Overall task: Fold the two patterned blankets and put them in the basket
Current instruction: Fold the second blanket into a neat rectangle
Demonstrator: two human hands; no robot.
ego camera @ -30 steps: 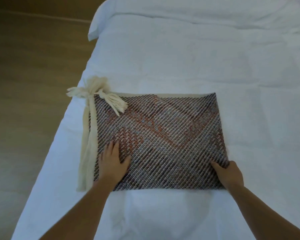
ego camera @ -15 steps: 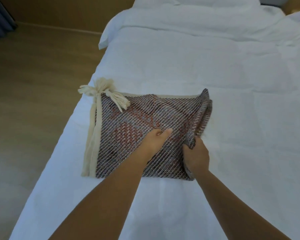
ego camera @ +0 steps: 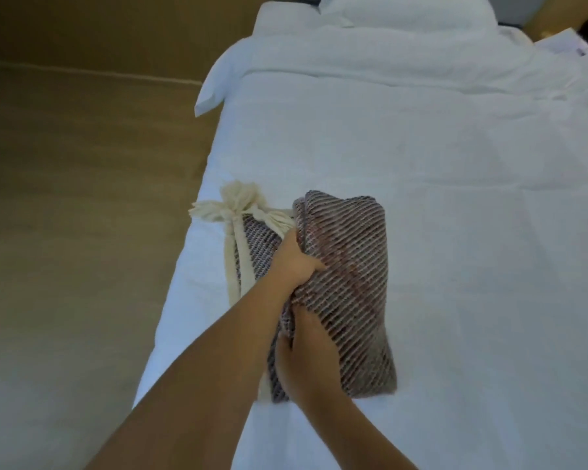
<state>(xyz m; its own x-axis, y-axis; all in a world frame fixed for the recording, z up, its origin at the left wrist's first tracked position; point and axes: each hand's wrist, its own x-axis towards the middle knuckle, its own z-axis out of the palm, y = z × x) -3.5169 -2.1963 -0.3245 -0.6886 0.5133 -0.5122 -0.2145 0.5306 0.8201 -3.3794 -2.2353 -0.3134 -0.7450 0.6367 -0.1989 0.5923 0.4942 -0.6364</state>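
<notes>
Head view shows one patterned blanket (ego camera: 347, 283) near the bed's (ego camera: 455, 266) left edge, nearly folded, left hand (ego camera: 297, 262) and right hand (ego camera: 306, 361) both clamped on its doubled-over layer, while a second blanket and the basket are out of sight, so both seemingly remain.

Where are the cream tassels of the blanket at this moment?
In the head view, the cream tassels lie at the far left corner of the patterned blanket, near the left edge of the white bed, just beyond the left hand.
</notes>
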